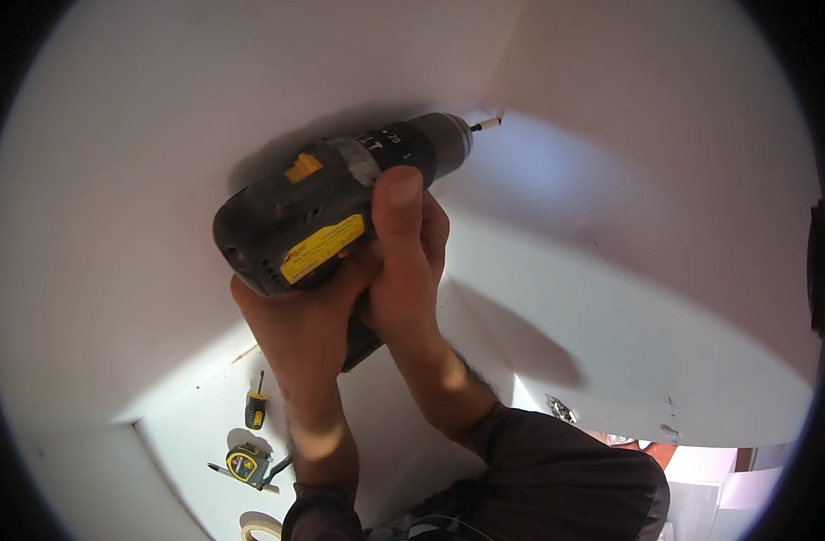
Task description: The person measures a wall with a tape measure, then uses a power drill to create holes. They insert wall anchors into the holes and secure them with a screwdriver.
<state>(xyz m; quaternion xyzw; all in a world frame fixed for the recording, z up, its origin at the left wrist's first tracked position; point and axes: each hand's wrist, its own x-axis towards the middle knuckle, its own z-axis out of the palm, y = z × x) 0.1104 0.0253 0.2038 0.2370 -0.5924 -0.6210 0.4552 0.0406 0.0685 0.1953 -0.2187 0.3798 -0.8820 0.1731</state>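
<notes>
- Okay, so from my end the drill (pixel 327 203) sits near the middle of the view, close by a white panel (pixel 142 180), nose pointing up and to the right.
- Both hands are busy with it: my left hand (pixel 297 329) is wrapped in under the rear, my right hand (pixel 402 270) hugs the side, thumb lying up along the casing. Can't tell which has the trigger, the fingers are mostly hidden.
- I'd guess it's rigid and fairly heavy, so a two-handed hold makes sense to me.
- Casing looks hard and smooth, might slip a bit in sweaty palms. I'd take the grip first, then steady the body, clear of the chuck (pixel 449 144).
- The thin bit (pixel 476 128) is probably the delicate part; a small pale piece (pixel 491 123) sits at its end, by the adjoining panel (pixel 611 261).
</notes>
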